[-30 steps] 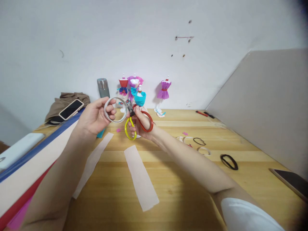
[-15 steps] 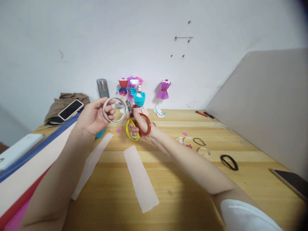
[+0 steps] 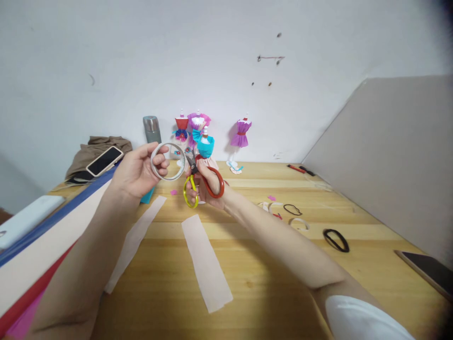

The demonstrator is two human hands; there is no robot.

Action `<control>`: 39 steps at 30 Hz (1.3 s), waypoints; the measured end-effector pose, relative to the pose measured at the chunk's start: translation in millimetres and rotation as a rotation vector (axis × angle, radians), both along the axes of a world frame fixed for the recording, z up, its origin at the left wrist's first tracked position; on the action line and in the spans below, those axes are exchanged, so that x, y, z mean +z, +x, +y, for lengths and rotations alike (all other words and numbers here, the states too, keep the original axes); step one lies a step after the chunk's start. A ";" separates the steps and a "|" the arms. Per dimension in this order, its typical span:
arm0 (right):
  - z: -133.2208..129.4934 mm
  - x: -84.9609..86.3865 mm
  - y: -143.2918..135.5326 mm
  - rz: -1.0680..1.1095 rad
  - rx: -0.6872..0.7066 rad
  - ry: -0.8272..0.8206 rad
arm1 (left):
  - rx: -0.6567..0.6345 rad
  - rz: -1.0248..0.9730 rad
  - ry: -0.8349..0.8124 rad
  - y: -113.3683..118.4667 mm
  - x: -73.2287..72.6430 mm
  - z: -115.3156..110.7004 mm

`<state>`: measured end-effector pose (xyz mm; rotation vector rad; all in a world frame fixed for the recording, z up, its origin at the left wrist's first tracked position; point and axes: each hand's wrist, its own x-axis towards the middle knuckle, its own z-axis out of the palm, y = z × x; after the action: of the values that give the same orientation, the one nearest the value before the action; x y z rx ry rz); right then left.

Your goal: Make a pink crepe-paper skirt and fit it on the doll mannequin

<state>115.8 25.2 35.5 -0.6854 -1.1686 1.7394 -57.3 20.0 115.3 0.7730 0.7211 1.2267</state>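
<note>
My left hand (image 3: 143,169) grips a roll of tape (image 3: 153,163), a thin pale ring, by its left side. Just right of it, my right hand (image 3: 207,182) has its fingers through the handles of a pair of scissors (image 3: 220,183), one handle red and the other yellow. The scissor blades are slightly apart and point up beside the ring. Below the hands, a pale pink paper strip (image 3: 207,264) lies on the wooden table (image 3: 269,278). A second pale strip (image 3: 139,241) rests to its left, partly behind my left forearm.
Small dress forms in coloured paper, one in purple (image 3: 241,134), stand by the wall. A grey flask (image 3: 151,130), brown cloth (image 3: 94,148) and phone (image 3: 104,161) sit back left. Coloured paper sheets (image 3: 53,250) lie left. Right are a black hair tie (image 3: 336,240) and another phone (image 3: 424,269).
The scissors have opened: their handles have spread and the blades have parted. My left hand and the tape roll have stayed almost still.
</note>
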 end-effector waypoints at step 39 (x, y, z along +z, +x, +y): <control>-13.7 7.3 13.8 -0.173 0.144 -0.065 | 0.294 0.385 0.556 -22.0 4.1 -0.5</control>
<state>129.7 11.5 42.9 -0.8221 -1.3114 1.8744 -79.4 19.6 119.4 1.4269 0.8344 1.5945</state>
